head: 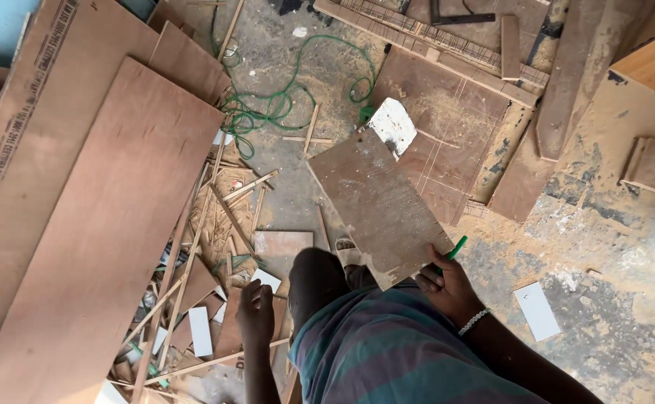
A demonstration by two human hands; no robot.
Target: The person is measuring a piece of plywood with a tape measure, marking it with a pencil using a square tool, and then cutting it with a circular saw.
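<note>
On the far left, long flat sheets of reddish-brown plywood (95, 224) lay stacked at a slant, one on top of another. Just beside them sat a messy pile of thin wooden strips and scraps (215, 247), with a few small white rectangles (200, 331) mixed in. Behind the pile, a tangled green cord (275, 105) curled across the dusty grey floor (604, 299).

The person stood looking down, wearing a striped teal and purple garment (395, 352). Their left hand (255, 310) hung low over the scrap pile — it held nothing. Its fingers were curled in loosely and close together, and I could not tell if they touched anything below.

In the middle, the person's right hand (447, 286) gripped a small brown rectangular wooden board (376, 206) by its near corner. The thumb pressed on top of the board, and the other fingers were tucked under it, out of sight. A green pen-like stick (456, 248) poked out of the same hand, next to the board's edge. A beaded bracelet (473, 322) went around that wrist. The board was held up in the air, tilted, above the floor — in front of the person's knee.

Farther right, more brown wooden panels (455, 112) lay flat, covered in sawdust. One more white rectangle (537, 310) lay alone on the floor, well apart from the hand.
</note>
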